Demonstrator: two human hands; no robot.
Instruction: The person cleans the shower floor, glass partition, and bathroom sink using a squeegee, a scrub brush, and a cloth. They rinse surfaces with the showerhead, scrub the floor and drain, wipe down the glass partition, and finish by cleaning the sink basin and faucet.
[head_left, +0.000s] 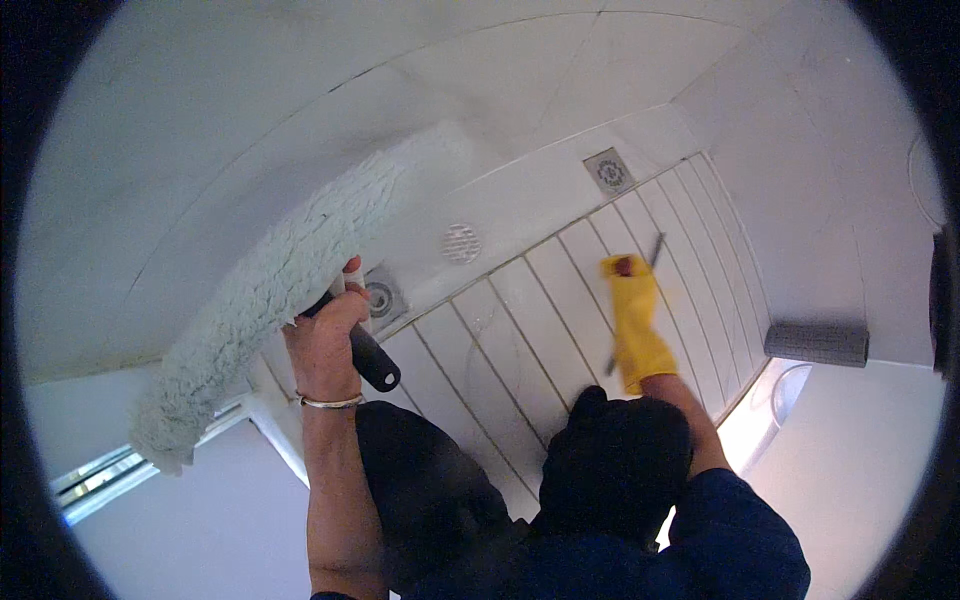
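Note:
My bare left hand (328, 337), with a bangle at its wrist, grips the black handle (375, 360) of a washer with a long, fluffy white sleeve (277, 277). The sleeve slants up to the right, its far end blurred before the pale wall. My right hand (636, 322) wears a yellow rubber glove and is closed around something over the tiled floor (517, 330). A thin dark bar (658, 249) sticks out above and below the glove; blur hides what tool it is. A dark red spot (622, 265) shows at the glove's top.
Along the wall's foot lie a square drain grate (610, 171), a round grate (460, 242) and another drain (380, 298), partly behind my left hand. A grey textured cylinder (817, 343) is at the right. A metal track (112, 472) runs at the left. My dark-clad legs (442, 487) are below.

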